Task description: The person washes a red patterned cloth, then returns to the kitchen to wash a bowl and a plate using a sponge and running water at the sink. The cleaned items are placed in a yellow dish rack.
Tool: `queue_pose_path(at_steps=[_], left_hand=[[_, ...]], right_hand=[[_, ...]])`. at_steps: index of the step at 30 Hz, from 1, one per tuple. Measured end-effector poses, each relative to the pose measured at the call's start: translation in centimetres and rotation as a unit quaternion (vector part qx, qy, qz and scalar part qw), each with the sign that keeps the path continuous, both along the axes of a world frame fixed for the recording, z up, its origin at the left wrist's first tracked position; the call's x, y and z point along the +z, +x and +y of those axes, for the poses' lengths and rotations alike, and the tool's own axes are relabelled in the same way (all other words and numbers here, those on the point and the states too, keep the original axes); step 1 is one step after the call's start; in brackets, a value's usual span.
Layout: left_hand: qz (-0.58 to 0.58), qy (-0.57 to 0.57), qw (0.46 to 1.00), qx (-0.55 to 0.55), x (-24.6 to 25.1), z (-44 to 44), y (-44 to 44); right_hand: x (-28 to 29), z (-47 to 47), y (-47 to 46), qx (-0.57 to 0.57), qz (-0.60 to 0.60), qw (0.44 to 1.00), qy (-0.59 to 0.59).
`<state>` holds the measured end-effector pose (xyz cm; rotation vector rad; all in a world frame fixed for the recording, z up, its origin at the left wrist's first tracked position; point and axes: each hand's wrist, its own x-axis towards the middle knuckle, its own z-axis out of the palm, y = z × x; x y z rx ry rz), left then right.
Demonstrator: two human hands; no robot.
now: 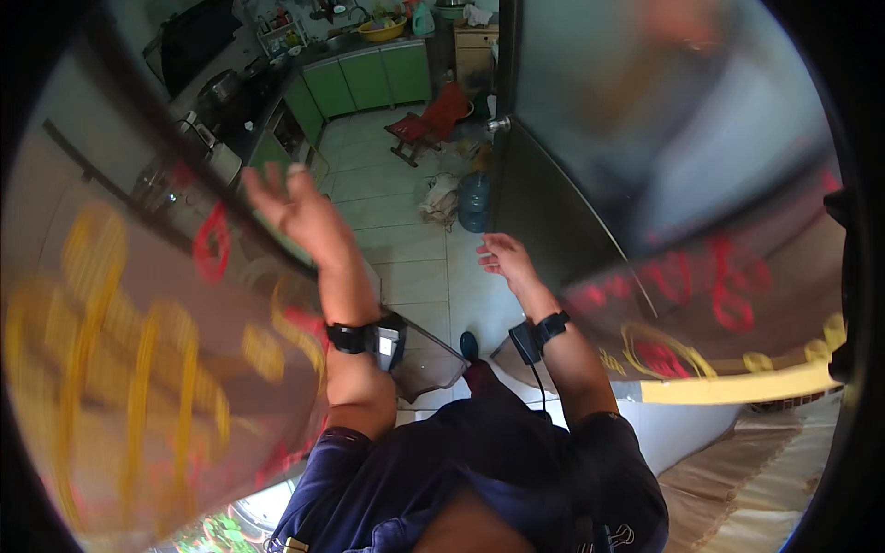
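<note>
My left hand (290, 207) is raised with its fingers apart, close to a sheer brown curtain (159, 332) with yellow and red patterns. My right hand (508, 259) reaches forward with slightly bent fingers and nothing in it, beside the other part of the patterned curtain (726, 290). Each forearm wears a black strap with a small device. Ahead stands a dark-framed door with a frosted glass pane (594, 90) and a metal door knob (498, 124).
A blue plastic water jug (473, 202) and a whitish plastic bag (440, 198) sit on the tiled floor (415, 242). Farther back are a red folding chair (429, 124), green kitchen cabinets (366, 79) and a yellow basin (382, 30) on the counter. A pot (221, 86) stands at the left.
</note>
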<state>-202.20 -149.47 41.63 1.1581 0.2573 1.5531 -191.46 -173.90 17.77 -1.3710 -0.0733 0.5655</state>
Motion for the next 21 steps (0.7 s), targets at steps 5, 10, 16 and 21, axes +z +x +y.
queue_pose_path(at_steps=[5,10,16,21], left_hand=[[0.043,0.190,0.961,0.196,4.8,9.3,5.2],[0.138,0.157,0.963,0.168,3.5,17.9,9.8],[0.300,0.064,0.946,0.108,-5.6,30.6,15.9],[0.668,0.300,0.677,-0.074,-17.6,38.2,22.5]], right_hand=[[-2.9,9.8,12.2,0.051,0.064,0.994,0.071],[-4.2,17.7,24.5,0.018,0.158,0.986,0.058],[-4.3,27.1,37.6,0.119,0.129,0.981,0.079],[-6.6,31.9,48.5,0.086,0.040,0.995,-0.016]])
